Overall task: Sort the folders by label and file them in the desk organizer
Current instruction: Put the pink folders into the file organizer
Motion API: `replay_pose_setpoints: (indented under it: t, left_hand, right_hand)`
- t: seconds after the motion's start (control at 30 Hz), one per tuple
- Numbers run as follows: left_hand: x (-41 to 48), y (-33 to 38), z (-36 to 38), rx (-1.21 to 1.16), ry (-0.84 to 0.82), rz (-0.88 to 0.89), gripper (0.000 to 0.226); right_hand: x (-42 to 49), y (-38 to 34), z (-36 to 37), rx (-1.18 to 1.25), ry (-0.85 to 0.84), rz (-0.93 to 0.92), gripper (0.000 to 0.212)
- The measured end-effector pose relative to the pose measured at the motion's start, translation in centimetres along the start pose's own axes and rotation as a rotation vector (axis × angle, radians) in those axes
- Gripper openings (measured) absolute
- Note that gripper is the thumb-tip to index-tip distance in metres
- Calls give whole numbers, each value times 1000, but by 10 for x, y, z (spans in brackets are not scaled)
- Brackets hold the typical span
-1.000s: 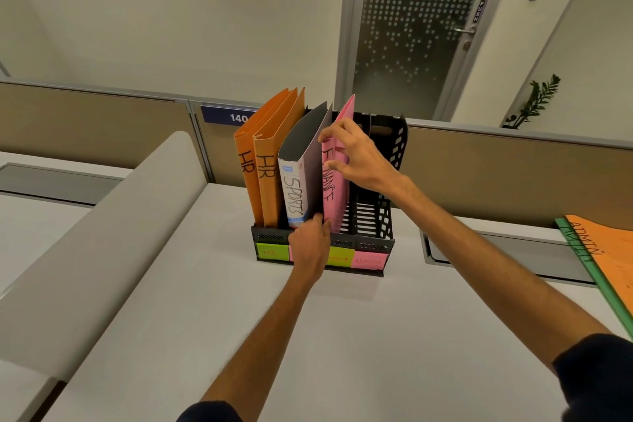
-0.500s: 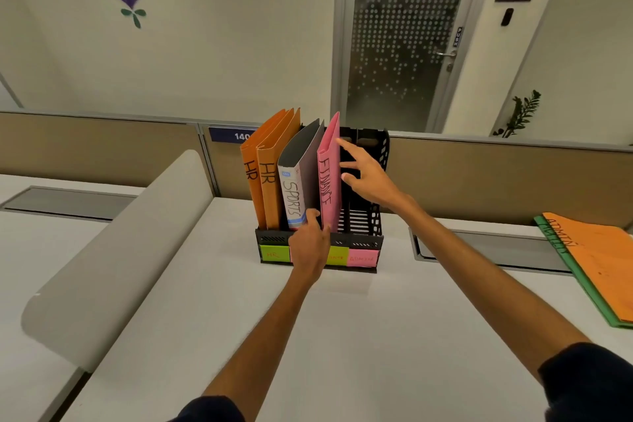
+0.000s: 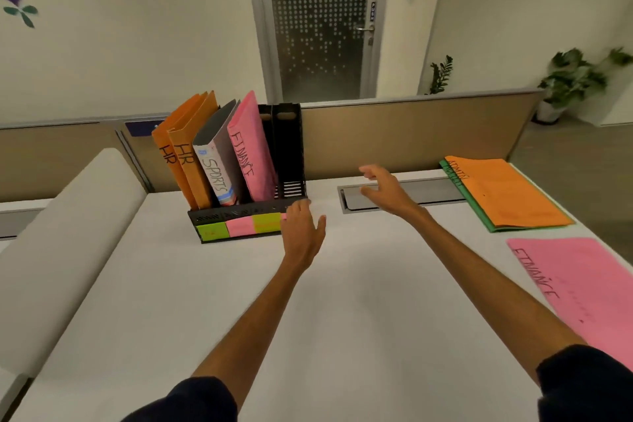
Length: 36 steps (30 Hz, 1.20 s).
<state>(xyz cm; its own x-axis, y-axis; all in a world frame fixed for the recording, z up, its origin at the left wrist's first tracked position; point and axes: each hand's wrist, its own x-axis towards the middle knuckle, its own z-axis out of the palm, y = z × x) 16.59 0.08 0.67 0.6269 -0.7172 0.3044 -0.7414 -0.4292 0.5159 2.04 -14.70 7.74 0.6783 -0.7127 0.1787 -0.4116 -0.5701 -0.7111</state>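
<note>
On the white table (image 3: 342,301), a pink FINANCE folder (image 3: 582,284) lies flat at the near right. The left hand (image 3: 301,233) hovers at the front right corner of the desk organizer (image 3: 289,147), fingers (image 3: 301,211) released, holding nothing. The right hand (image 3: 383,190), fingers loosely spread and holding nothing, hangs between the organizer and an orange ADMIN folder (image 3: 513,195) stacked on a green folder (image 3: 472,205). In the organizer stand two orange HR folders (image 3: 191,168), a grey SPORTS folder (image 3: 215,171) and a filed FINANCE folder (image 3: 251,154), all leaning left.

A cream wall (image 3: 137,44) surrounds a frosted, dotted glass door (image 3: 318,20) far behind a tan partition panel (image 3: 411,137). A leafy potted plant (image 3: 575,79) stands far right on brown floor (image 3: 589,144).
</note>
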Motion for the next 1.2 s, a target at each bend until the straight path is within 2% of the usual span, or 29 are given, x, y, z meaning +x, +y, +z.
replay_pose_setpoints:
  t: [0.3, 0.57, 0.7, 0.93, 1.07, 1.2]
  left_hand:
    - [-46, 119, 94, 3, -260, 105, 59]
    - [-84, 218, 173, -26, -446, 196, 55]
    - [-108, 264, 210, -70, -565, 150, 46]
    - [-145, 323, 255, -144, -716, 109, 49]
    - [-151, 347, 272, -152, -794, 97, 49]
    - [-145, 361, 284, -244, -919, 31, 35]
  right_hand:
    - [-96, 138, -96, -38, 101, 335, 53]
    - [-172, 234, -173, -91, 165, 576, 61]
    - [-210, 282, -210, -129, 179, 735, 62]
    - [-269, 349, -254, -191, 215, 1011, 72]
    - [-289, 372, -265, -221, 178, 1172, 81]
    - [-296, 385, -267, -262, 166, 1249, 83]
